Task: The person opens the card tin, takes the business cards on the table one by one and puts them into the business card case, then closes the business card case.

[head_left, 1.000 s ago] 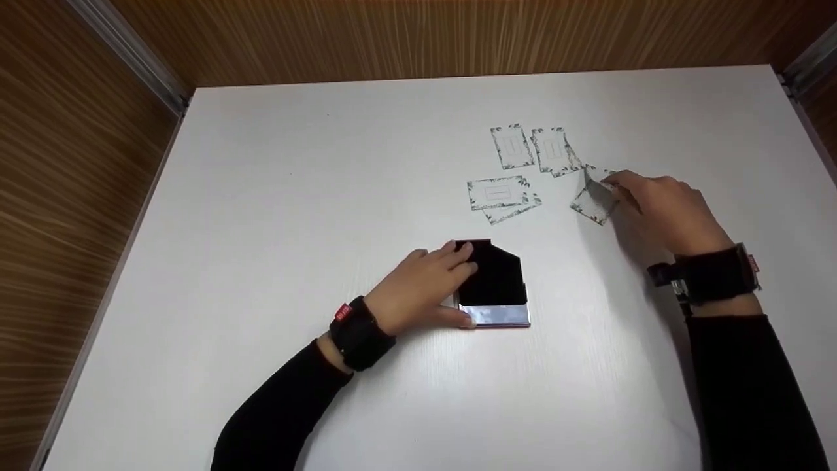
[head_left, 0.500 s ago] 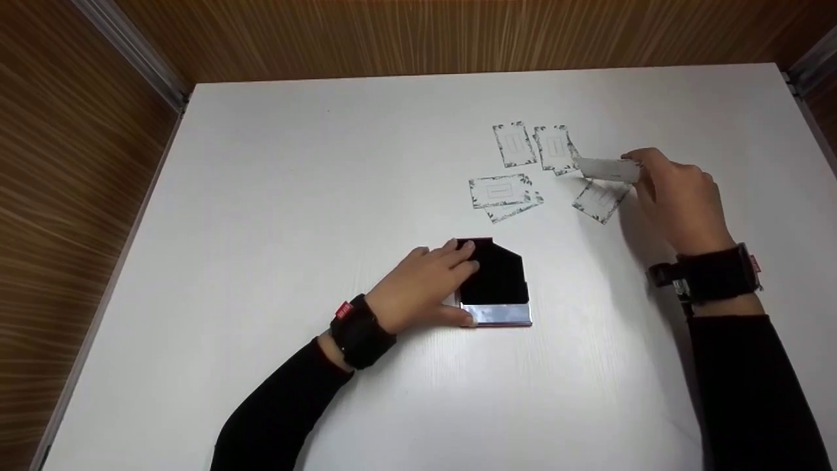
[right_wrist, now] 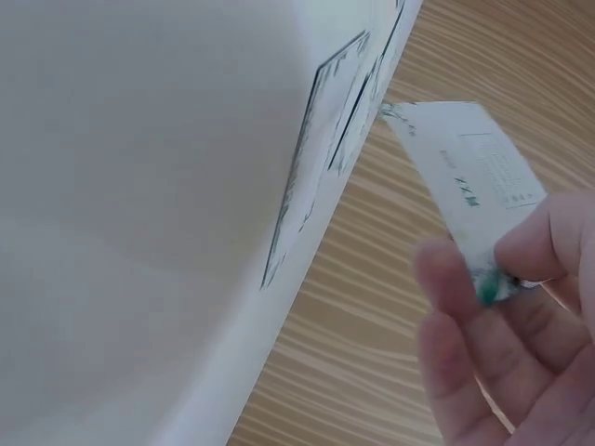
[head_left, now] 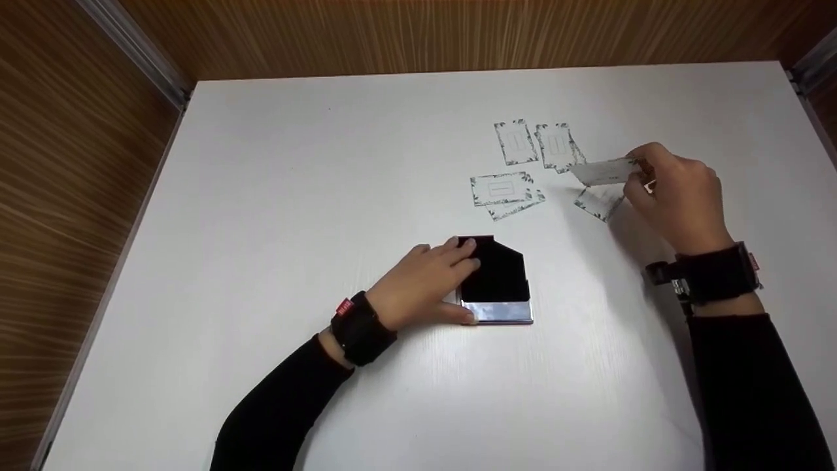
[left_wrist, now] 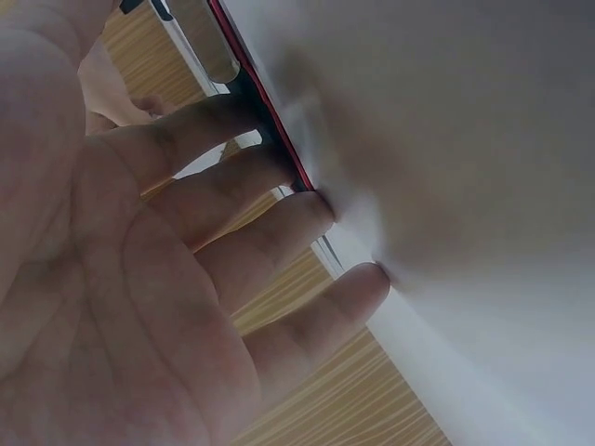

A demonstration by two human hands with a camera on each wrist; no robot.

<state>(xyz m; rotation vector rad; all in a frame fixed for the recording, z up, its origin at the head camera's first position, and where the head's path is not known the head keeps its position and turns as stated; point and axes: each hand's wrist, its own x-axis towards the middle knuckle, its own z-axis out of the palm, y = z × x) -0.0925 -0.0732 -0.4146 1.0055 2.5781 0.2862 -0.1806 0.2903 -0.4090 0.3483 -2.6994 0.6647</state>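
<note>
In the head view, my left hand (head_left: 425, 284) rests on a card case (head_left: 494, 278) with a black inside, a silver strip and a reddish edge. Its fingers reach over the case's left part, and the thumb touches the silver strip. The left wrist view shows those fingers (left_wrist: 270, 246) nearly straight at the red-edged side, some tips on the table. My right hand (head_left: 680, 199) pinches a white card (head_left: 601, 173) with a leafy border between thumb and fingers, raised above another card (head_left: 598, 204). Print on the raised card (right_wrist: 465, 177) shows in the right wrist view.
Farther back lie a single card (head_left: 516, 142) and an overlapping group of cards (head_left: 554, 145). Two more overlapping cards (head_left: 501, 190) lie beyond the case. The white table (head_left: 314, 196) meets wood-grain panels (head_left: 418, 39) at its back and sides.
The right hand has lifted the upper card off the one beneath and tilted it, uncovering more of the lower card. The left hand and the card case have stayed in place.
</note>
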